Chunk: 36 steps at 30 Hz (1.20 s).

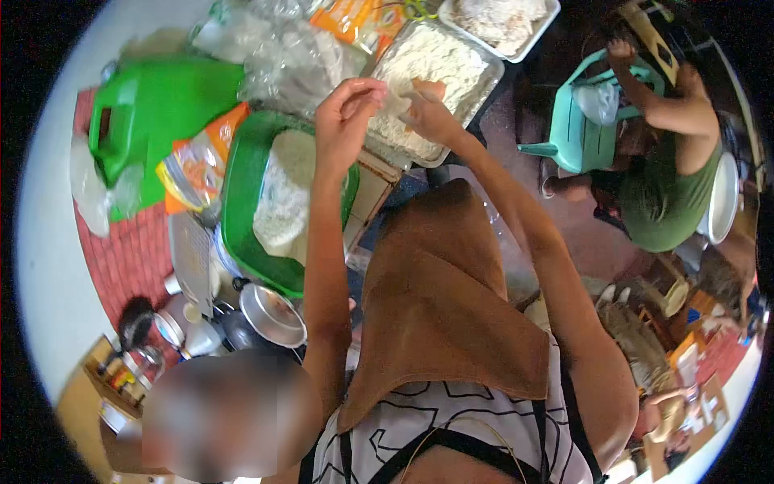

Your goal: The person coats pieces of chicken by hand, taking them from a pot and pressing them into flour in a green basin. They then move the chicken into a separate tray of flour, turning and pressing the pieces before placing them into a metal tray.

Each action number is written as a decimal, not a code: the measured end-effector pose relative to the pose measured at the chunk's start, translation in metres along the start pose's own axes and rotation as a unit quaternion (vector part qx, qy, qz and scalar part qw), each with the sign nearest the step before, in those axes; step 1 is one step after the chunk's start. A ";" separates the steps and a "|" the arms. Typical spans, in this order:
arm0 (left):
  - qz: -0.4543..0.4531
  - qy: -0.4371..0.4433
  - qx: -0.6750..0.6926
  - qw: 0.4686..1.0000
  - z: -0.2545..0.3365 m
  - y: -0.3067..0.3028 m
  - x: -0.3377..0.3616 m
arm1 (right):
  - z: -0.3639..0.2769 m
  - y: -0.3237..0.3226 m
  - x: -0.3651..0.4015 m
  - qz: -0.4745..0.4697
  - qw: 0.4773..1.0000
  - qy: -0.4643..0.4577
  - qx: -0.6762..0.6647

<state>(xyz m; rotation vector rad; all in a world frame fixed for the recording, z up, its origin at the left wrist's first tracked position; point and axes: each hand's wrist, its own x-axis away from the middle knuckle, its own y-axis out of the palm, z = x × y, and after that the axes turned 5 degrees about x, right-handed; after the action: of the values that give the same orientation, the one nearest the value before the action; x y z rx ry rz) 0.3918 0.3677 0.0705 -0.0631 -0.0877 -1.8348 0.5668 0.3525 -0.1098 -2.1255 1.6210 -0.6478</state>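
Note:
Both hands are raised over a metal tray (493,77) filled with white flour (439,56). A thin, pale, limp piece (395,103) hangs between them, too blurred to name for certain. My right hand (435,121) is closed on it, above the flour. My left hand (351,105) has its fingers curled together, with the fingertips at the left edge of the same piece. Below my left forearm stands a green basin (234,194), and in it lies a clear bag of white powder (284,189).
A white tray (552,28) with flour-coated pieces stands behind. Plastic bags (294,68), orange packets (197,161) and a green container (153,105) lie left; pots (274,313) lower left. A seated person (673,177) is at right by a teal chair (568,141).

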 end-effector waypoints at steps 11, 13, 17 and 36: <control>0.052 0.058 0.041 0.996 0.035 -0.021 0.074 | 0.023 0.067 -0.065 -0.150 0.885 -0.211 0.387; 0.056 0.063 0.049 0.995 0.041 -0.024 0.084 | 0.041 0.078 -0.074 -0.112 0.894 -0.254 0.352; 0.076 0.082 0.066 0.992 0.047 -0.034 0.098 | 0.052 0.078 -0.101 -0.159 0.862 -0.241 0.416; 0.132 0.037 0.118 0.983 0.020 -0.069 0.149 | 0.088 -0.047 -0.081 -0.059 0.981 0.012 0.186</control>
<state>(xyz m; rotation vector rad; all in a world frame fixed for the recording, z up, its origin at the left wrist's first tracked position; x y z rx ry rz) 0.2860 0.2439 0.1014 0.1545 -0.2331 -1.5489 0.6367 0.4450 -0.1657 -1.9504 1.2705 -0.9377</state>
